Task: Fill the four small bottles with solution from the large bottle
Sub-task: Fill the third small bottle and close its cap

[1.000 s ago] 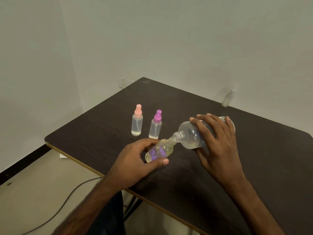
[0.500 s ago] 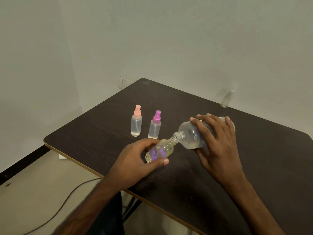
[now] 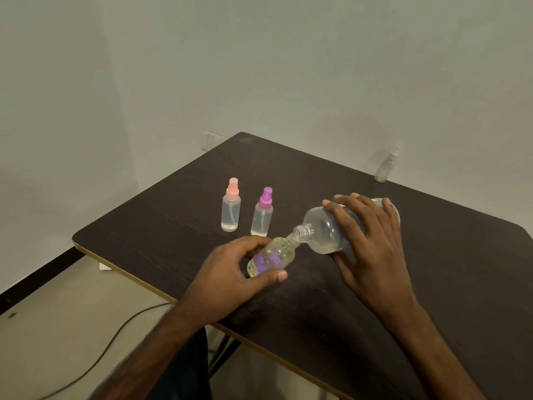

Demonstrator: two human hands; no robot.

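The left hand [image 3: 230, 272] grips a small, purple-labelled clear bottle [image 3: 271, 261], neck tilted toward two o'clock, near the table's [image 3: 173, 220] front edge. The right hand [image 3: 372, 246] wraps the large bottle [image 3: 326, 232], mouths meeting. Fingers [image 3: 340, 215] hide its far end; any flow is indiscernible.

A dark desk in a pale corner

Plain off-white walls [image 3: 288, 67] meet in a corner behind a dark wood-grain desk [image 3: 432, 284] with a light edge strip. A white wall socket [image 3: 212, 140] sits just past its far corner. The beige floor [image 3: 57, 327] carries a thin dark cable [image 3: 95, 359], and a black skirting [image 3: 37, 272] runs along the left wall.
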